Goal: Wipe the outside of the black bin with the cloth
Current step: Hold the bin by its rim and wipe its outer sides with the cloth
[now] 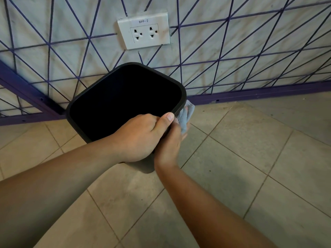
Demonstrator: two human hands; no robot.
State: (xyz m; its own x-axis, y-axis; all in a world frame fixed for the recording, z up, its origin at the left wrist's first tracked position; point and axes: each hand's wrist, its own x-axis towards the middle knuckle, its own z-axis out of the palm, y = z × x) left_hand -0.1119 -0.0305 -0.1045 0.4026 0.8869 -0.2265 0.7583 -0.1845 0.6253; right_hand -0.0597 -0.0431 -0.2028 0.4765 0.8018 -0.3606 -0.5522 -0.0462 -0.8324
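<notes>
Your left hand [141, 138] grips near rim of black bin [100, 92], thumb over edge. Your right hand [170, 144] holds grey cloth [187, 113] against bin's outer right side, above tiled floor [250, 158].

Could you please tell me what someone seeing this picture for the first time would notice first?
The open black bin dominates the centre, standing on the tiled floor by the wall. The left hand holds its near rim, while the right hand presses a grey cloth against its right outer side. Above, a white double socket sits among purple lines.
</notes>
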